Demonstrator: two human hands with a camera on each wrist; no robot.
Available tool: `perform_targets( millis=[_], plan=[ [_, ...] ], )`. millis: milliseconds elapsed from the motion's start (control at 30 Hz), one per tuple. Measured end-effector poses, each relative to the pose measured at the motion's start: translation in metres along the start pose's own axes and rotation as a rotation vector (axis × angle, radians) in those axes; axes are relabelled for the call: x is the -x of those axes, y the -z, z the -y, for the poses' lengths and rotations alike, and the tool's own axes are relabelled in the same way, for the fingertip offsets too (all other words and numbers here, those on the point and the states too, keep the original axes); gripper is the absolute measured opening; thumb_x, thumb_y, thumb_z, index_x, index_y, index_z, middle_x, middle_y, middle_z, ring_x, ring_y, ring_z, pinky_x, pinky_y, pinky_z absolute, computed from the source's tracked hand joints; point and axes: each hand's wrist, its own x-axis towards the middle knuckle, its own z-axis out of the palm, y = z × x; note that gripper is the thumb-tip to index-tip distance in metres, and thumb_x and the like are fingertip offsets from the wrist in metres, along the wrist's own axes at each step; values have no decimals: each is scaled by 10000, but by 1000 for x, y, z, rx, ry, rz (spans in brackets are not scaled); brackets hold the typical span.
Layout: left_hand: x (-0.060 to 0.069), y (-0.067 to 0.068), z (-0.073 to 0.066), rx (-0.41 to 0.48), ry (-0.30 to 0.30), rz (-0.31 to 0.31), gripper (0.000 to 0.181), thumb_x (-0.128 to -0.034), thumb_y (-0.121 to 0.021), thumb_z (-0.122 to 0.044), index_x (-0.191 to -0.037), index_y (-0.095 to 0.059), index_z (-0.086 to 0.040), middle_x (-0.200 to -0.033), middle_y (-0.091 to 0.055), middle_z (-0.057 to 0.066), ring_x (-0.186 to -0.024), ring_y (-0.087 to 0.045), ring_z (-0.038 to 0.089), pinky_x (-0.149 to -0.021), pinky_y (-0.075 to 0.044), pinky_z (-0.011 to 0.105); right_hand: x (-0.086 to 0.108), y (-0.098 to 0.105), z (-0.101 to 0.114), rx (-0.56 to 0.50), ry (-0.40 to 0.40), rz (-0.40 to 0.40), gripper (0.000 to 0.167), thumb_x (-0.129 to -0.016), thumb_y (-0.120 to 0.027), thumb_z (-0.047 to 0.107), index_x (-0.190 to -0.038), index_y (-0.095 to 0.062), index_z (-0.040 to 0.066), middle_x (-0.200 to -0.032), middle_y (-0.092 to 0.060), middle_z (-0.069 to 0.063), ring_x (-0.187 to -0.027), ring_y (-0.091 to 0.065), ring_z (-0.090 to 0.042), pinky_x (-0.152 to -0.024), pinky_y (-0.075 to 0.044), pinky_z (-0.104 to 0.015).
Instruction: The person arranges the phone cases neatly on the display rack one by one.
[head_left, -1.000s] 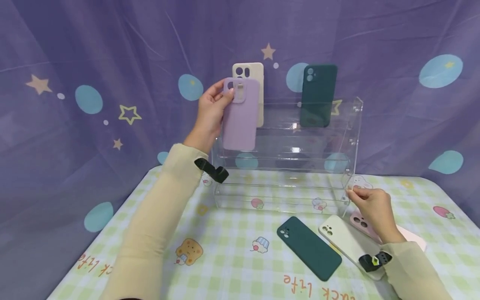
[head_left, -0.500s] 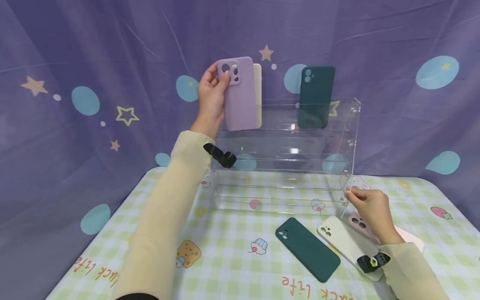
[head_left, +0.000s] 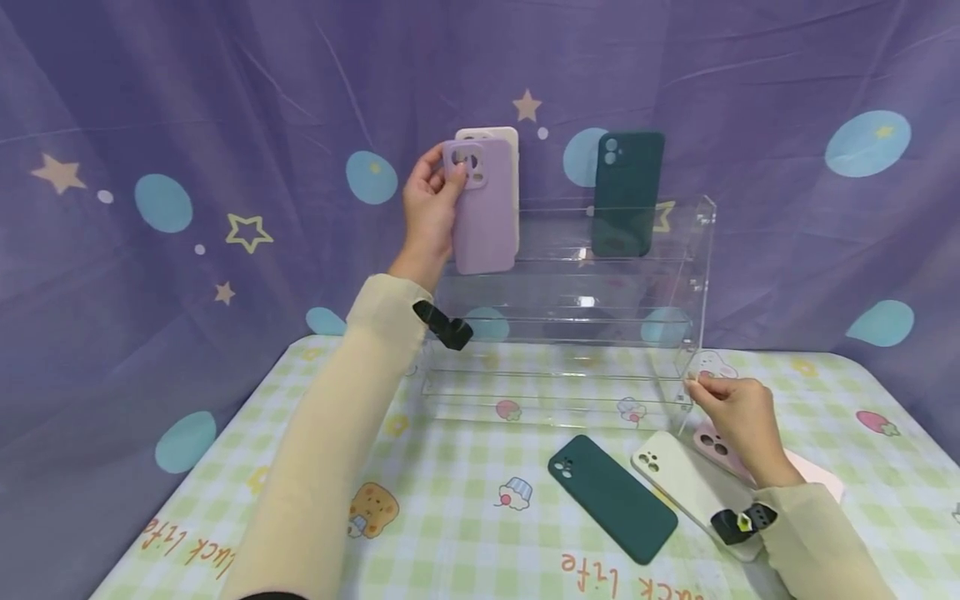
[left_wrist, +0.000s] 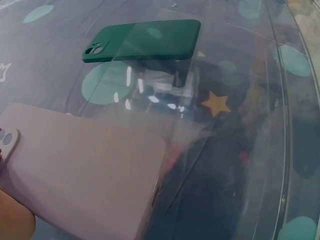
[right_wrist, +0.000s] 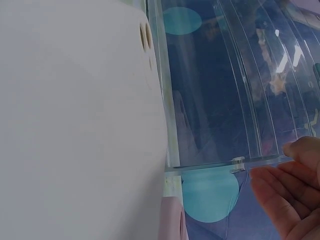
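Head view: clear tiered rack [head_left: 540,287] standing on a checked surface [head_left: 442,492], before a purple curtain [head_left: 247,108].
Phone cases: six that can be told apart.
Upper green case [head_left: 628,192]: upright at the top of the rack, right part; no hand on it.
Upper white case [head_left: 501,132]: upright at the top of the rack, left part; mostly hidden.
Lilac case [head_left: 486,221]: off the surface, upright, overlapping the near side of the upper white case; whether the two touch, or whether its lower edge rests on a tier, cannot be told.
Left hand [head_left: 429,204]: closed on the lilac case by its upper left corner, thumb on the near face beside the camera cutout.
Right hand [head_left: 738,417]: thumb and fingers drawn narrow, seemingly pinching the rack's right edge, low down; no case in it.
Lower green case [head_left: 613,500]: flat on the surface, near side of the rack.
Cream case [head_left: 693,483]: flat, just right of the lower green case, partly under the right wrist.
Pink case [head_left: 813,475]: flat, farthest right, partly covered by the right hand and wrist.
Tally, by judgement: two cases racked; lilac case partway, at the upper left; three on the surface unracked.
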Motion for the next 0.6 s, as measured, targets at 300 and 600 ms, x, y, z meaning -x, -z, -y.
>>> perform_targets(
  millis=[300, 600],
  plan=[
    [4, 3, 8, -21, -9, 18, 381, -893, -599, 27, -1269, -544, -1, -1021, -662, 106, -844, -597, 99, -761, -494, 225, 2, 0, 1, -14, -13, 19, 293, -900, -651, 183, -1003, -682, -90, -1002, -648, -269, -407, -359, -54, -363, -293, -229],
    [16, 9, 16, -44, -3, 1, 350, -894, -606, 11, -1241, -563, 25, -1112, -655, 168, -841, -605, 77, -847, -499, 224, 0, 0, 0, -16, -4, 7, 269, -896, -652, 159, -997, -684, -88, -993, -655, -263, -410, -371, -60, -358, -302, -222]
  ],
)
